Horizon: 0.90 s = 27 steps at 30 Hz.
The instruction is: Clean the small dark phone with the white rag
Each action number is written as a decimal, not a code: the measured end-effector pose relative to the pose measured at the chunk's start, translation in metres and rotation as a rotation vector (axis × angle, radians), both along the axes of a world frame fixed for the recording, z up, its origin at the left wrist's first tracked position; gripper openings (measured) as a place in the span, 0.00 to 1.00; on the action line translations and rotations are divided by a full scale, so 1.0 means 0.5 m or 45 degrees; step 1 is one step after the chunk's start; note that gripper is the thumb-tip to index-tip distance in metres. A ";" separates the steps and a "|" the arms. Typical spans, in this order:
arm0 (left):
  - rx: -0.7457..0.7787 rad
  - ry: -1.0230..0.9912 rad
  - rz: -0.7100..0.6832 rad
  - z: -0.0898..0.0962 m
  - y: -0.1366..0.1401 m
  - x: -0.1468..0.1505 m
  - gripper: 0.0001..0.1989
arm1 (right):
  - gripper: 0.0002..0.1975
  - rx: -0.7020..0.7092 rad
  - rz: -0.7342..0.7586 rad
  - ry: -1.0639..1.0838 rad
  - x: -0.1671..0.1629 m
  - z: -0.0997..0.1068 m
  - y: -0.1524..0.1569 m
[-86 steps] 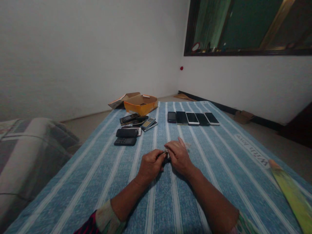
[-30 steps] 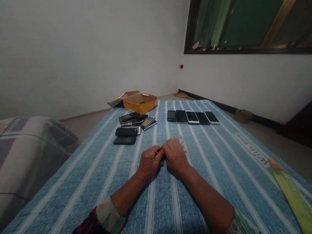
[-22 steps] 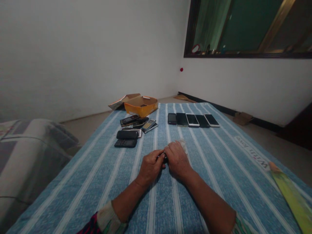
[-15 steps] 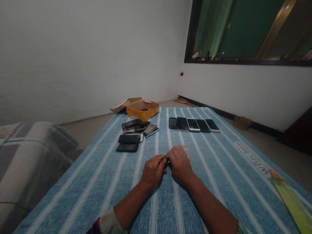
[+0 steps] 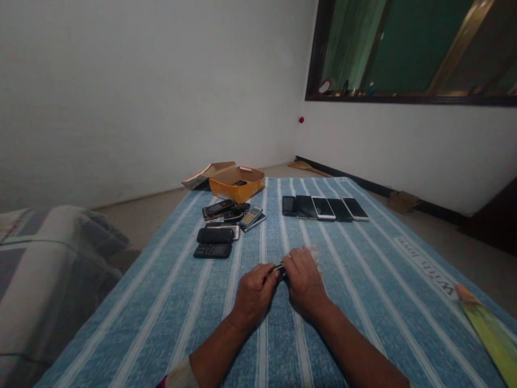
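Observation:
My left hand [image 5: 255,288] is closed, its thumb and fingers pinching one end of a small dark phone-like object [image 5: 279,268] with a pale edge. My right hand [image 5: 304,277] curls over the other end, its fingers pressed together. From behind the right hand sticks out a crumpled white tissue or thin cloth [image 5: 315,254]; how much of it lies under the fingers is hidden. Beyond and to the left, several old mobile phones [image 5: 212,250] lie in a loose group. Farther right, several touchscreen phones [image 5: 323,208] lie side by side in a row.
An open orange box [image 5: 232,192] with a dark thing inside stands at the table's far end. A blue striped cloth [image 5: 161,307] covers the table. At the right edge lies a yellow-green flat item [image 5: 484,328]. A cloth-covered piece of furniture [image 5: 60,285] stands left.
Both hands stay together on the dark object, and the grip looks slightly shifted, with its pale edge tilted more. The view has moved a little; the phones lie as before.

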<state>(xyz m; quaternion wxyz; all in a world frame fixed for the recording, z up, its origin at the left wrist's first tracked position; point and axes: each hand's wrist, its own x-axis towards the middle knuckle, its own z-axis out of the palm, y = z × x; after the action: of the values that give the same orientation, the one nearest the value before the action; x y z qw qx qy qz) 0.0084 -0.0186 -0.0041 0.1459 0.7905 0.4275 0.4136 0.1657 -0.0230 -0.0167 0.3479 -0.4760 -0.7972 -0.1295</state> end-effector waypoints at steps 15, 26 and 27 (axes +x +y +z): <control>0.464 0.347 0.098 -0.010 0.006 0.000 0.15 | 0.08 0.006 0.114 0.014 -0.012 0.005 0.005; 0.546 0.317 0.096 -0.019 0.005 0.000 0.14 | 0.11 0.037 -0.013 0.069 0.027 -0.011 0.018; 0.535 0.313 0.091 -0.019 0.004 0.000 0.14 | 0.10 0.044 -0.003 0.061 0.019 -0.011 0.015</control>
<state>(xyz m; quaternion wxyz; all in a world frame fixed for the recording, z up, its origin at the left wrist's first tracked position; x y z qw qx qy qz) 0.0084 -0.0165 -0.0137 -0.0897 0.8323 0.3743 0.3989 0.1753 -0.0155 -0.0223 0.3750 -0.4737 -0.7858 -0.1324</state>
